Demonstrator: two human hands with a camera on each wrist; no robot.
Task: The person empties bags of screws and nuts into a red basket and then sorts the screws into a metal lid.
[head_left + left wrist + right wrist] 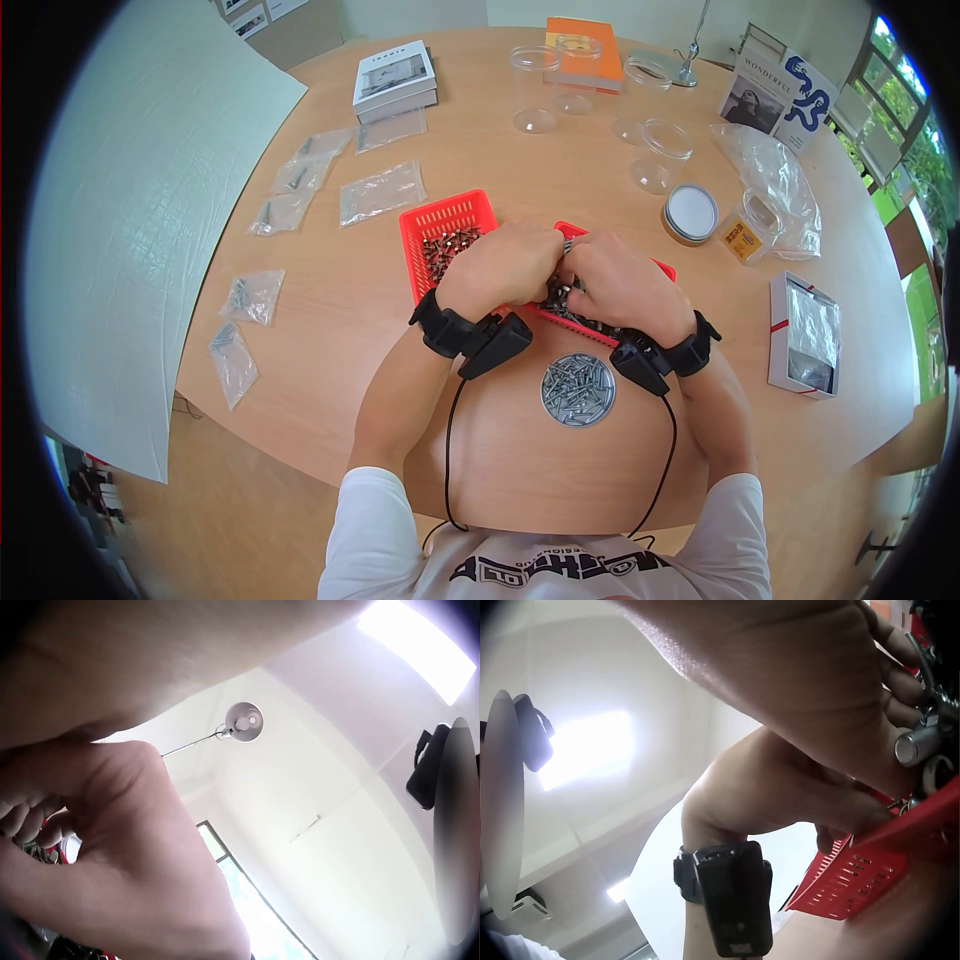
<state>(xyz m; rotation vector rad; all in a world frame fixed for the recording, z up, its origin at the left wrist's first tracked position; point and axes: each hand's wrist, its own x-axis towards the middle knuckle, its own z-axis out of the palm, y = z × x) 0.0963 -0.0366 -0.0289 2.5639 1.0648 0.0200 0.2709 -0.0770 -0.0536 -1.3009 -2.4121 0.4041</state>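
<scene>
Both hands reach into the right-hand red basket [665,270], which holds loose silver metal fasteners [600,327]. My left hand [505,265] comes in from the left, its fingertips hidden behind the knuckles and the other hand. Close beside it, my right hand [625,285] bends its fingers down among the metal pieces. In the right wrist view, those fingers [900,690] curl against several fasteners, near a short metal cylinder [917,744]. What either hand grips, I cannot tell. Silver screws [578,388] fill a round dish just in front of the basket.
Left of the hands stands another red basket [408,240] with copper-coloured fasteners [440,255]. Small plastic bags [382,193] lie at the left. Clear containers [652,176], a round tin [690,214] and an open box [805,335] stand right and behind. Wrist cables [450,440] trail over the table.
</scene>
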